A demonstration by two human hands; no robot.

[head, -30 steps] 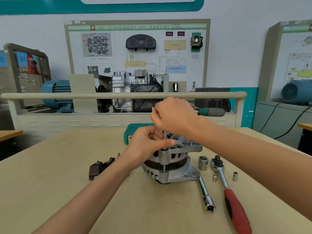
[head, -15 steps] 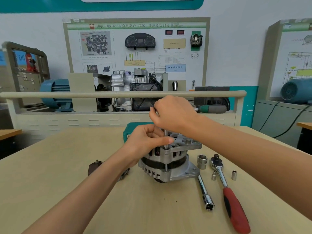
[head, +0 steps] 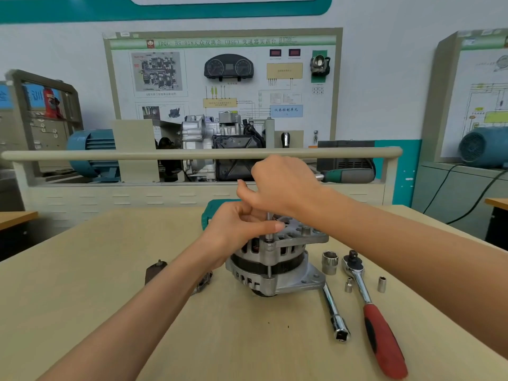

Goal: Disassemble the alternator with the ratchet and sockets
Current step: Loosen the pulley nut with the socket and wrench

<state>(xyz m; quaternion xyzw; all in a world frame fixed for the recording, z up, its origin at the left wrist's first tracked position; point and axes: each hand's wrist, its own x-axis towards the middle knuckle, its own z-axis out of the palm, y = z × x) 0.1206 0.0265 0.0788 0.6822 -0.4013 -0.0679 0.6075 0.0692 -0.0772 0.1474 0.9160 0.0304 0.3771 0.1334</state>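
Observation:
The silver alternator (head: pixel 277 259) stands upright in the middle of the table (head: pixel 110 298). My left hand (head: pixel 236 229) rests on its top left with fingers curled, and its thumb lies across a thin vertical tool shaft (head: pixel 268 217). The shaft's lower end sits on a bolt at the housing's front edge. My right hand (head: pixel 283 185) grips the top of this tool from above, thumb sticking out to the left. The tool's green handle (head: pixel 349 176) points out to the right. A red-handled ratchet (head: pixel 382 334) lies untouched to the right of the alternator.
Between alternator and ratchet lie an extension bar (head: pixel 334 312) and a large socket (head: pixel 330 262). Two small sockets (head: pixel 348 285) (head: pixel 381 284) stand on either side of the ratchet. A dark removed part (head: pixel 155 270) lies left, partly behind my forearm. A green case (head: pixel 217 210) sits behind my hands.
My right hand has turned a little on the tool and its thumb now sticks out. My left hand and the alternator have stayed in place.

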